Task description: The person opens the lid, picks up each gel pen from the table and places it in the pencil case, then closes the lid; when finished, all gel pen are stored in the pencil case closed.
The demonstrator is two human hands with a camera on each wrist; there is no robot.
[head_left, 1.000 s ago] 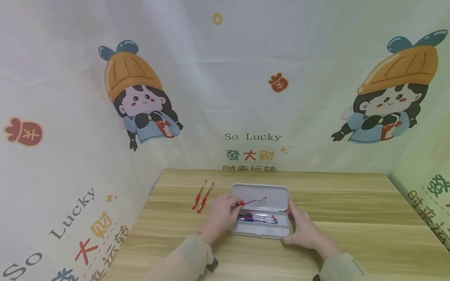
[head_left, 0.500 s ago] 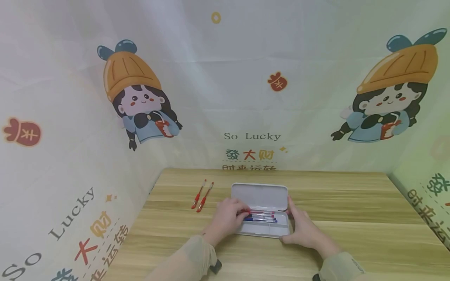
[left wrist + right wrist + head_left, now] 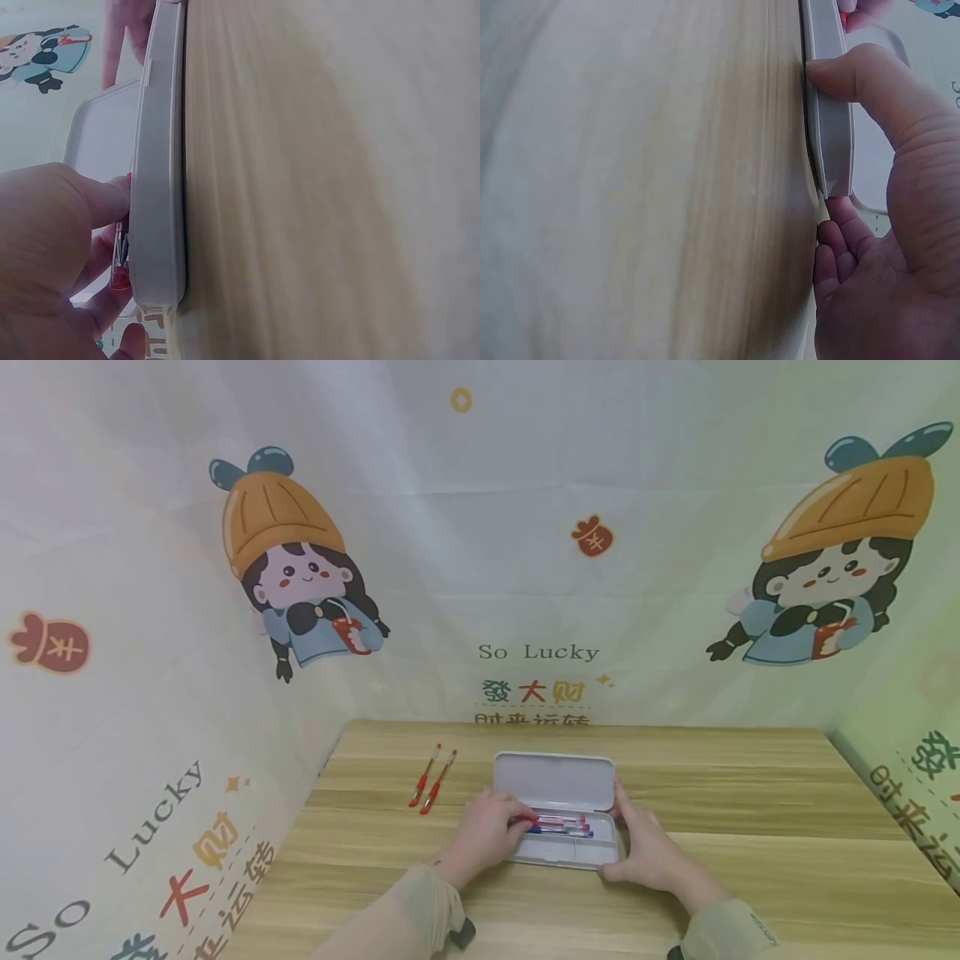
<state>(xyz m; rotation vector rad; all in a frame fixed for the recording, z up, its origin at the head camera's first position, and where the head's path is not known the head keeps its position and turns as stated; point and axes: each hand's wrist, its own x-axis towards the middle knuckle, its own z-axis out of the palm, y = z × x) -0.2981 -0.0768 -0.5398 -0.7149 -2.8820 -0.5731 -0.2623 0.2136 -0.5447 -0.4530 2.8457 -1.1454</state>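
Note:
A pale grey pencil case (image 3: 555,782) stands on the table with its lid raised, several pens (image 3: 562,831) with blue and red ends lying in its rear compartment. Over the left end of that compartment, my left hand (image 3: 487,828) pinches a red pen (image 3: 120,277) between thumb and fingers, low inside the case. The hand covers much of that pen in the head view. At the case's right end my right hand (image 3: 651,852) grips it, thumb (image 3: 832,75) on the front wall and fingers toward the back corner.
Two red pens (image 3: 431,783) lie side by side on the wood-grain table (image 3: 750,793), left of the case. A divider splits the front compartment. Behind the table hangs a printed cloth (image 3: 540,568).
My left hand has lowered the red pen from in front of the raised lid into the rear compartment, moving slightly right. The right hand stays at the case's end.

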